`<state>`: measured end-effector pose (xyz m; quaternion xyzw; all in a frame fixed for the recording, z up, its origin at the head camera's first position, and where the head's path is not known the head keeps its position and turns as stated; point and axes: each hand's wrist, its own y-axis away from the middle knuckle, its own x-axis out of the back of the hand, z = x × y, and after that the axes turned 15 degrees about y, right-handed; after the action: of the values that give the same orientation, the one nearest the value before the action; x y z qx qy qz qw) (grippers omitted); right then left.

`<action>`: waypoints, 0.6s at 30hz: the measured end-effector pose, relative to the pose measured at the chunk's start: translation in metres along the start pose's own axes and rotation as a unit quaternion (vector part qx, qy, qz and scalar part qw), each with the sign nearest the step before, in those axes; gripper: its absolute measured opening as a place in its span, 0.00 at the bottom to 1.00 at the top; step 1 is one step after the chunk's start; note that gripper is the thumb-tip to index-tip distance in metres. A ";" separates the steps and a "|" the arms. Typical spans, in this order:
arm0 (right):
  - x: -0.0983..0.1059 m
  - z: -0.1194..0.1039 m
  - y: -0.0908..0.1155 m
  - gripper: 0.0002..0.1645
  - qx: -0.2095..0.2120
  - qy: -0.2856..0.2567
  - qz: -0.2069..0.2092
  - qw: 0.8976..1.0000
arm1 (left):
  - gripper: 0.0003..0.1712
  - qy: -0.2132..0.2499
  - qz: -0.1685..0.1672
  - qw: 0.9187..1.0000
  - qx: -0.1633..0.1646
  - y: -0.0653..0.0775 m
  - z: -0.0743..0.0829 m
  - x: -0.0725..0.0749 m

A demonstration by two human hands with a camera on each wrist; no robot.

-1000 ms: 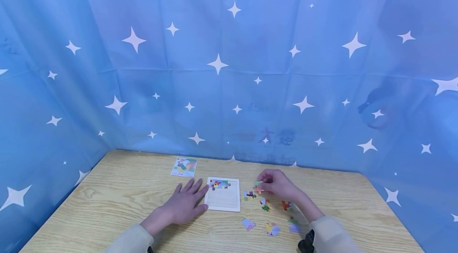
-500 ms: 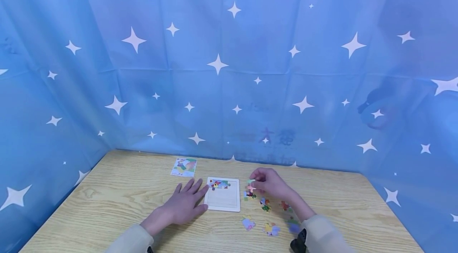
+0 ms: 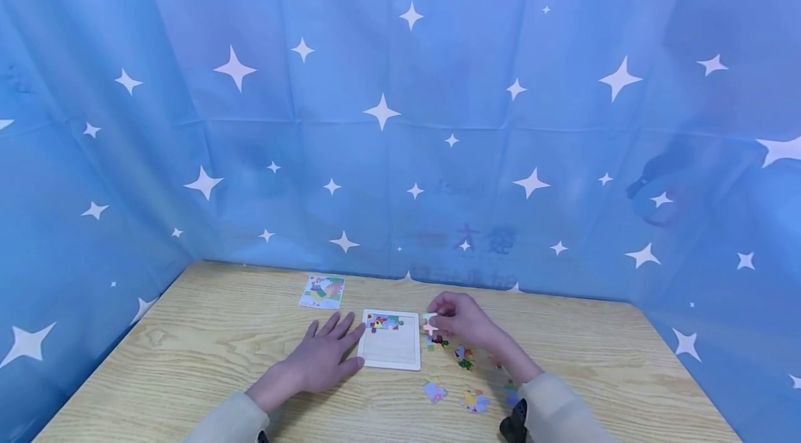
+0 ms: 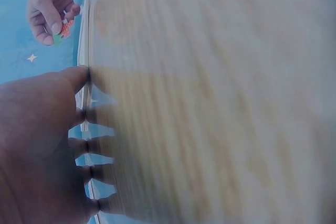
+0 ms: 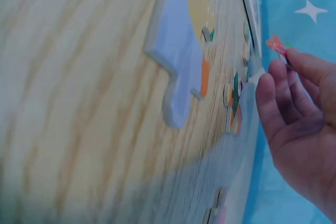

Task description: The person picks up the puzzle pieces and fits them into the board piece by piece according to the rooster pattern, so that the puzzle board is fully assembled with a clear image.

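A jigsaw piece [image 3: 429,326] in pale green and orange-red is pinched between the thumb and fingers of my right hand [image 3: 462,319], held just off the right edge of a white puzzle tray [image 3: 389,364]. The right wrist view also shows this jigsaw piece [image 5: 276,44] at the fingertips, above the table. Joined pieces [image 3: 384,322] fill the tray's top left part. My left hand [image 3: 322,358] lies flat with spread fingers, its thumb and fingertips at the tray's left edge.
Several loose jigsaw pieces [image 3: 474,401] lie right of and below the tray, some partly under my right forearm. A printed picture card [image 3: 322,292] lies behind my left hand. A blue star-patterned curtain [image 3: 400,151] rises behind the wooden table [image 3: 350,422].
My right hand has moved left with the pinched jigsaw piece, from over the loose pieces to beside the tray. The left hand has stayed in place.
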<state>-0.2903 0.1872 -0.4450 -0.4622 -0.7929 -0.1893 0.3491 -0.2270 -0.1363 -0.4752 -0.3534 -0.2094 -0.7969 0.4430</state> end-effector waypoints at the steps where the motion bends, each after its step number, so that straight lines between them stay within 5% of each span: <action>1: 0.000 -0.001 0.000 0.11 0.002 -0.002 0.000 1.000 | 0.39 0.000 0.000 1.000 -0.001 0.000 0.000 0.000; 18: -0.011 -0.009 -0.011 0.09 0.009 0.000 0.005 1.000 | 0.39 0.000 -0.001 1.000 0.000 0.000 -0.001 0.000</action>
<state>-0.2927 0.1702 -0.4466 -0.4632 -0.7920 -0.1806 0.3542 -0.2277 -0.1372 -0.4758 -0.3531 -0.2099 -0.7973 0.4423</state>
